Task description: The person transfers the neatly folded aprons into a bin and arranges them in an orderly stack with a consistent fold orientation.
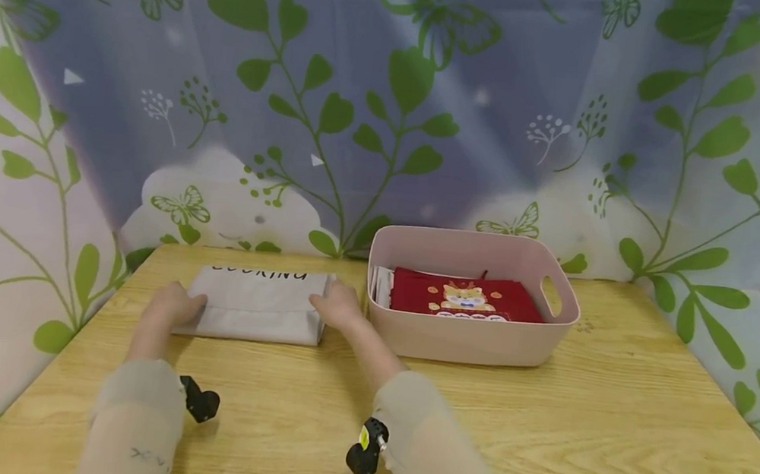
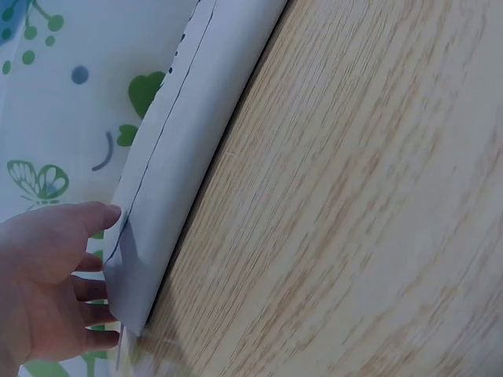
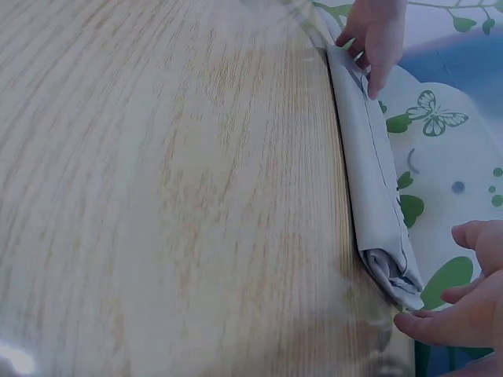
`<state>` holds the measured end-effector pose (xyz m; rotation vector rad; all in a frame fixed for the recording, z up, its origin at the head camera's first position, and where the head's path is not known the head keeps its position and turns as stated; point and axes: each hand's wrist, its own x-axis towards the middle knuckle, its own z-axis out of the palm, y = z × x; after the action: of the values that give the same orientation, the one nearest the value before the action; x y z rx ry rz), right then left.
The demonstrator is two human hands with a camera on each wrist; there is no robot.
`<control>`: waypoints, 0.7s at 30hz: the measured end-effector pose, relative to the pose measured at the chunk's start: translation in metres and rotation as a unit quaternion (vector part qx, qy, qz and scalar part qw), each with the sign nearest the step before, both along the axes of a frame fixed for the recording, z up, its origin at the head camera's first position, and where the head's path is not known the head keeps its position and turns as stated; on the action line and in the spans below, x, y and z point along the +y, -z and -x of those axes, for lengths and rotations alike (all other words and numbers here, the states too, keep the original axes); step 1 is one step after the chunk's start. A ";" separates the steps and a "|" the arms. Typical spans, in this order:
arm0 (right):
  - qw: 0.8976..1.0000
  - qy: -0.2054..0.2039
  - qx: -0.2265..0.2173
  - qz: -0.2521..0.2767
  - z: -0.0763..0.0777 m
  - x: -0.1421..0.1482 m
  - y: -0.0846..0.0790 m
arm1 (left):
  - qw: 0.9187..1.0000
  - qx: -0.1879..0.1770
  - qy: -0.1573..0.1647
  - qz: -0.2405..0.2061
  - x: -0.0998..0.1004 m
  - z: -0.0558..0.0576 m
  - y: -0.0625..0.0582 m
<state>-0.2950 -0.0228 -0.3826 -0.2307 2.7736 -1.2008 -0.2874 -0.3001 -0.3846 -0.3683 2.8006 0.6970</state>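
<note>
A folded light-grey cloth with dark lettering reading "COOKING" lies flat on the wooden table. At its left end is my left hand, thumb by the upper face and fingertips against the side edge. The left wrist view shows these left fingers fairly straight along the end of the cloth. My right hand is at the opposite end. In the right wrist view, the right hand has thumb and fingers spread apart, with a fingertip close to the cloth's layered end.
Right of the cloth stands a pink plastic basket with handle cutouts. Inside it are red folded fabric with a cartoon animal print and some pale fabric. A patterned curtain hangs behind the wooden table.
</note>
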 end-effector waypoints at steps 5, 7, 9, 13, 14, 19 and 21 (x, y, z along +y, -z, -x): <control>0.992 0.029 -0.067 0.107 -0.003 0.003 0.005 | 1.000 0.003 0.003 -0.004 0.002 0.002 0.003; 0.985 0.035 -0.088 0.144 -0.003 0.003 0.007 | 1.000 0.003 -0.002 -0.011 0.003 0.003 0.003; 0.976 0.041 -0.112 0.183 -0.004 0.003 0.007 | 1.000 0.001 -0.011 -0.021 0.005 0.005 0.003; 0.959 0.049 -0.142 0.240 -0.004 0.002 0.008 | 0.999 -0.004 -0.015 -0.035 0.007 0.008 0.002; 0.956 0.052 -0.146 0.248 -0.005 0.002 0.009 | 0.999 -0.003 -0.013 -0.037 0.007 0.008 0.002; 0.938 0.066 -0.163 0.298 -0.005 0.002 0.009 | 0.999 0.003 -0.002 -0.047 0.005 0.008 0.002; 0.923 0.078 -0.180 0.331 -0.004 0.001 0.011 | 0.999 0.006 0.001 -0.049 0.003 0.007 0.002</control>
<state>-0.2909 -0.0213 -0.3936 0.1557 2.0228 -1.9599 -0.2939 -0.2968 -0.3862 -0.3445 2.7648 0.8352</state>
